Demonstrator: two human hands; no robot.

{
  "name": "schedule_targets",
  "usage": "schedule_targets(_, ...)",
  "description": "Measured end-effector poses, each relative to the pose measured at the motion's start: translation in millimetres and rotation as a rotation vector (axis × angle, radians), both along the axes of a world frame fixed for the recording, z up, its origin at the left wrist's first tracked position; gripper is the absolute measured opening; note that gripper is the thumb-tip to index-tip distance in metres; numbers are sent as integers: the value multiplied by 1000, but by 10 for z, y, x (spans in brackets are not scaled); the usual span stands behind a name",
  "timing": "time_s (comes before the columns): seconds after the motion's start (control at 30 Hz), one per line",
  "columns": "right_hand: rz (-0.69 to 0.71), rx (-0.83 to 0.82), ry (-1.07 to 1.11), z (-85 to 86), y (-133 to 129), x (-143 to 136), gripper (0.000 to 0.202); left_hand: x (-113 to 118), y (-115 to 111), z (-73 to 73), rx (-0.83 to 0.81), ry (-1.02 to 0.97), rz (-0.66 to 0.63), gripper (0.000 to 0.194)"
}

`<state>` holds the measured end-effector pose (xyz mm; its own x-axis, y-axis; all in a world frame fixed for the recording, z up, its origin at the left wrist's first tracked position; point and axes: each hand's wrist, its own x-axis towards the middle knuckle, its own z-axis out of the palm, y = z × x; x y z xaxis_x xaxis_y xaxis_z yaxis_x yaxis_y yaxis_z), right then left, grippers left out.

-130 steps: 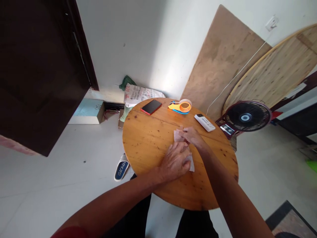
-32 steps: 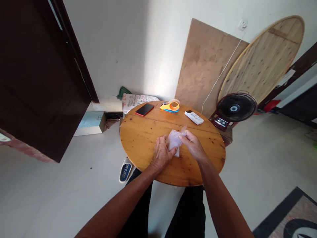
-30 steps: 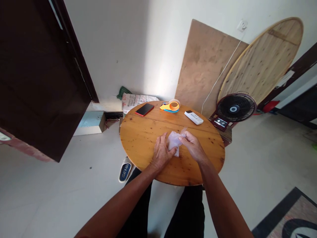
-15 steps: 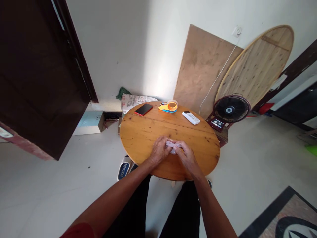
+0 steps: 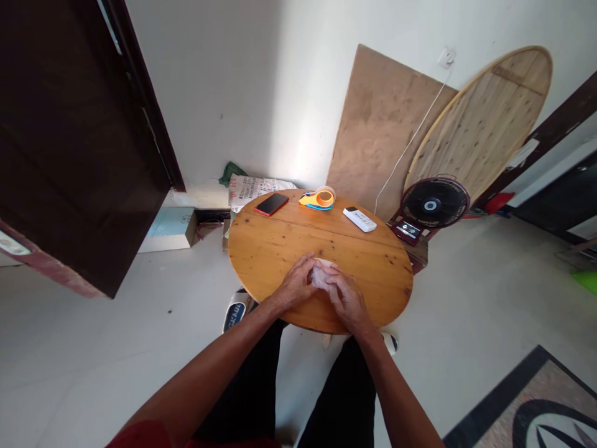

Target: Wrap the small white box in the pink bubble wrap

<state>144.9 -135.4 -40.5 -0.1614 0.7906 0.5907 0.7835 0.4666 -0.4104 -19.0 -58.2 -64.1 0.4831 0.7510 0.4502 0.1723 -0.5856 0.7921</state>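
Observation:
Between my hands, over the near half of the round wooden table [image 5: 261, 261], is a small whitish, crumpled bundle [image 5: 321, 277] that looks like thin plastic or paper; its exact kind I cannot make out. My left hand [image 5: 297, 281] has its fingers curled around the bundle's left side. My right hand [image 5: 347, 297] grips it from the right, fingers over its top. Beyond my hands lie a red-edged phone [image 5: 271, 204], an orange and blue tape dispenser [image 5: 319, 198] and a white remote control [image 5: 359, 219].
A dark fan [image 5: 433, 204] stands right of the table. Behind it, a round wooden board [image 5: 485, 112] and a brown panel [image 5: 382, 118] lean on the wall. A dark door [image 5: 69, 137] is at the left, with a pale block [image 5: 172, 229] beside it.
The bundle has been turned in my fingers and now shows a broader, bulkier side. My right fingers have shifted over its top. The things on the table stay put.

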Motion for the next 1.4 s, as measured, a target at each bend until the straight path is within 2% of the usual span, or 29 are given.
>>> schedule_targets(0.1,2,17,-37,-18,3,-12,14,26,45,-32,-15,-7,8,51)
schedule_targets(0.2,-4,21,-18,-5,-4,-31,14,40,85,-25,-15,-46,-39,52)
schedule_targets(0.33,6,-44,88,80,-30,-67,15,40,96,73,-52,-83,-120,36)
schedule_targets(0.4,-10,-108,199,145,-35,-78,14,44,85,160,-164,-102,-134,28)
schedule_targets(0.5,-63,-225,409,232,-7,-62,18,65,92,312,-438,-97,-136,24)
schedule_targets(0.57,-48,-306,516,261,39,-34,23,92,131,401,-528,2,-82,24)
schedule_targets(0.67,10,-426,614,247,135,-2,34,146,233,473,-477,186,73,23)
schedule_targets(0.73,28,-466,685,214,204,-6,41,180,306,473,-409,234,132,23)
schedule_targets(0.77,37,-468,730,195,237,-14,43,193,339,461,-405,210,115,24)
schedule_targets(0.83,46,-456,829,161,300,-31,44,208,398,424,-487,75,-15,30)
schedule_targets(0.93,13,-468,903,125,378,-30,38,199,469,357,-702,-170,-276,41)
schedule_targets(1.07,-62,-495,869,97,451,28,37,170,532,283,-772,-314,-439,48)
schedule_targets(1.23,-102,-503,821,78,514,73,39,190,562,226,-799,-386,-385,53)
schedule_targets(1.4,-118,-501,783,59,548,88,40,228,545,232,-864,-452,-327,54)
